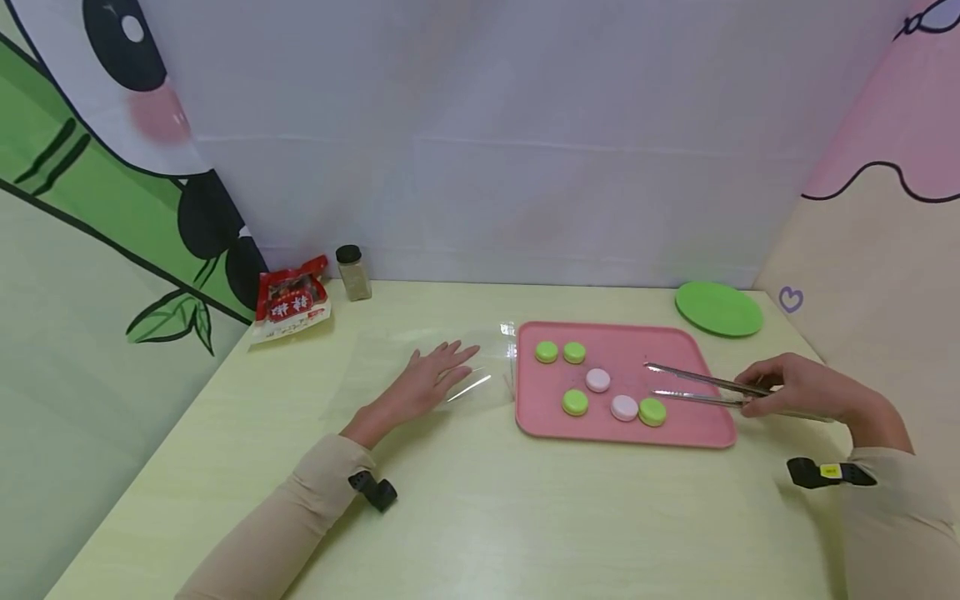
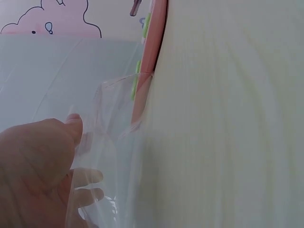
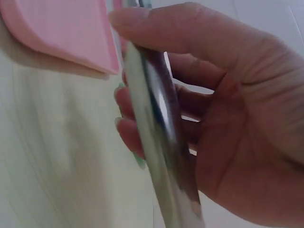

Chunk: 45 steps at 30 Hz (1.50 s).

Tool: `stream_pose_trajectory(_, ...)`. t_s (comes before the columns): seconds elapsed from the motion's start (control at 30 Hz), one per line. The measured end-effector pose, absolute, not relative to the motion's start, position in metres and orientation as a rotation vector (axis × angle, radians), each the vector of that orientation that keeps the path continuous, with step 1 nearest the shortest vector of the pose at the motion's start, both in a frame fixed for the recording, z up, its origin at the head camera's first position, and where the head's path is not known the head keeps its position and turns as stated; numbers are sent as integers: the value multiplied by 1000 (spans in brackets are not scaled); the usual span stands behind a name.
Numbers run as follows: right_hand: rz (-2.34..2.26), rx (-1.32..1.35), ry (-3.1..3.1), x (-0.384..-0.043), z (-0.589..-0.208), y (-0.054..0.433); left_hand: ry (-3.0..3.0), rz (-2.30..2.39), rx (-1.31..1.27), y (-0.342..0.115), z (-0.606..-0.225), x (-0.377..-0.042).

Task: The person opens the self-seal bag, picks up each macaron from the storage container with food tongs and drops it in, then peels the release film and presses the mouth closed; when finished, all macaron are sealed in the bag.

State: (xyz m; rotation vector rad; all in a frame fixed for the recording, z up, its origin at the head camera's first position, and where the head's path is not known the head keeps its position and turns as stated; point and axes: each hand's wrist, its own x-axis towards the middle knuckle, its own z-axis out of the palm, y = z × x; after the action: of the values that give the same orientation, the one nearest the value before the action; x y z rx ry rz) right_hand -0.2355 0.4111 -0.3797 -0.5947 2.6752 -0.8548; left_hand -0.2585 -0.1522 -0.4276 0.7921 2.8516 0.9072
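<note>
In the head view my right hand (image 1: 806, 387) grips long metal tongs (image 1: 699, 397) from the right. Their two tips stand apart over the right part of a pink tray (image 1: 637, 343). On that tray lie several green macarons (image 1: 575, 402) and two pale pink ones (image 1: 597, 380). The right wrist view shows thumb and fingers round the tongs (image 3: 164, 109). My left hand (image 1: 423, 385) reaches over a clear plastic bag (image 1: 487, 396), fingers extended and spread. Close up, its fingers (image 2: 90, 194) show through the film of the bag (image 2: 121, 161), whose edge overlaps the tray (image 2: 153, 42).
A green round plate (image 1: 718, 309) lies at the back right, behind the tray. At the back left stand a red and white food packet (image 1: 292, 300) and a small seasoning jar (image 1: 354, 273) with a black cap. A printed cloth backdrop (image 1: 487, 167) rises behind the table (image 1: 562, 517).
</note>
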Motion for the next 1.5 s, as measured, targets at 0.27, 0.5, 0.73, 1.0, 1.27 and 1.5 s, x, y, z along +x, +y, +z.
stream_pose_trajectory(0.27, -813, -606, 2577, -238, -386, 416, 2854, 907, 787, -152, -428, -259)
stream_pose_trajectory(0.5, -802, -648, 2601, -241, -390, 417, 2858, 894, 786, -151, -428, -258)
stream_pose_trajectory(0.73, -872, -780, 2625, -240, -392, 419, 2858, 896, 779, -151, -428, -258)
stream_pose_trajectory(1.0, -960, -866, 2703, -237, -387, 415, 2860, 902, 791, -151, -429, -259)
stream_pose_trajectory(1.27, -939, -954, 2821, -239, -377, 381, 2843, 917, 782, -152, -427, -258)
stream_pose_trajectory(1.5, -934, -1061, 2812, -241, -372, 347, 2842, 915, 791, -153, -428, -259)
